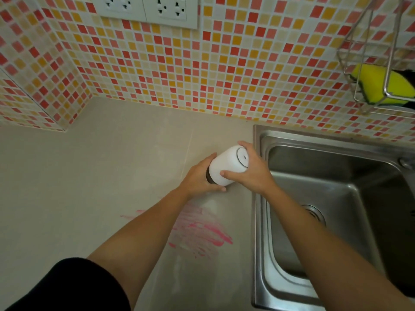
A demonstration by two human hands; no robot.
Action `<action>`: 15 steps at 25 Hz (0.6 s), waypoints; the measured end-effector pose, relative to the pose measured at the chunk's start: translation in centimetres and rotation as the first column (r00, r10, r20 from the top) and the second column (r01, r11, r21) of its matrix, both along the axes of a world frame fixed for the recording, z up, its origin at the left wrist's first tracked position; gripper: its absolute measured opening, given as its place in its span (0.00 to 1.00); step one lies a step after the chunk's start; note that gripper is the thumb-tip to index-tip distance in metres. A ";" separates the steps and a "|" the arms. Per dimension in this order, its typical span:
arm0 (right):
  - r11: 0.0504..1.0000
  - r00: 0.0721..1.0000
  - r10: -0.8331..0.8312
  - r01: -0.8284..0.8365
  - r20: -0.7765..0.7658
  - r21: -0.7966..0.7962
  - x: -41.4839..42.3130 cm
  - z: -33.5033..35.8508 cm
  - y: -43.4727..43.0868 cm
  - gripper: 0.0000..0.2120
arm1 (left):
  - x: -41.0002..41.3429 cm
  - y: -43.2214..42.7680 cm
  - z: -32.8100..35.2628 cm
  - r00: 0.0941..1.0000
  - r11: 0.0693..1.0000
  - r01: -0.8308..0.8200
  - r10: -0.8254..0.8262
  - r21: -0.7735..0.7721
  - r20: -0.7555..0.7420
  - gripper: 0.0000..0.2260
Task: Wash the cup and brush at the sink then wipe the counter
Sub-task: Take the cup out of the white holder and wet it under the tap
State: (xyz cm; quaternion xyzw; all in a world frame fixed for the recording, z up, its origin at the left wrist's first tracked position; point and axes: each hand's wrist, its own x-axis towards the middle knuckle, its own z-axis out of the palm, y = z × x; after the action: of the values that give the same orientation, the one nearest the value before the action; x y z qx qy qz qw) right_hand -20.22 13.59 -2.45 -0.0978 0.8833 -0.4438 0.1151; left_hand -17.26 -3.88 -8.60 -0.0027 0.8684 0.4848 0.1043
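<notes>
A person stands at a kitchen counter (pixel 89 176) holding a white cup (pixel 224 167) in both hands, just left of the stainless steel sink (pixel 258 221). The cup is tipped on its side in the air above the counter, base towards the camera. The left hand (pixel 198 176) wraps its fingers round the dark band (pixel 208 176) at the cup's lower end, and the right hand (pixel 251 170) grips the white body, thumb across the front. Whether the band is a lid or the rim cannot be told from here, and no brush is in view.

The cup is not yet over the basin, so the main risk is spillage. If the dark end comes loose under a twist, anything inside would probably run onto the counter, not down the drain (pixel 313 213). Pink smears (pixel 202 230) already streak the surface below the forearms, and a low sleeve or arm could drag them wider. The smooth cup may also slip if the hands get wet, and a drop onto the sink's edge could chip it. Wall sockets (pixel 146 10) sit above the counter, so splashing near them is best avoided. A yellow sponge (pixel 379 86) waits in a wire rack (pixel 368 102) on the tiled wall over the sink, a reach that would leave the cup held by one hand.
</notes>
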 end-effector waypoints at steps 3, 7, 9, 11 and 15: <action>0.996 0.997 0.066 -0.064 -0.027 0.069 -0.3 0.2 -0.3 0.41 | 0.0 -0.3 0.0 1.000 1.000 -0.019 0.019 -0.004 0.016 0.48; 0.966 0.983 0.163 -0.143 -0.079 0.216 -0.6 1.0 -1.4 0.40 | 0.5 -0.4 -0.3 0.997 0.996 -0.078 0.078 0.030 0.003 0.41; 0.947 0.971 0.214 -0.181 -0.104 0.267 -0.7 1.7 -1.9 0.39 | 0.5 -0.5 -0.3 0.996 0.997 -0.083 0.083 0.009 -0.014 0.37; 0.933 0.962 0.253 -0.213 -0.107 0.291 -0.8 2.4 -2.2 0.39 | 0.4 -0.7 -0.5 0.996 0.997 -0.082 0.082 -0.014 -0.021 0.36; 0.921 0.949 0.288 -0.239 -0.124 0.309 -0.8 4.0 -2.3 0.40 | 0.5 -1.0 -0.9 0.996 0.996 -0.091 0.091 -0.025 -0.026 0.36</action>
State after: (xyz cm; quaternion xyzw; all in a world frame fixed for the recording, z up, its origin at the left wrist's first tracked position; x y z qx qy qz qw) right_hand -21.02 11.28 1.51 -0.2352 0.9239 -0.2801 0.1126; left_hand -16.79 -4.90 -9.54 -0.0375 0.8749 0.4775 0.0713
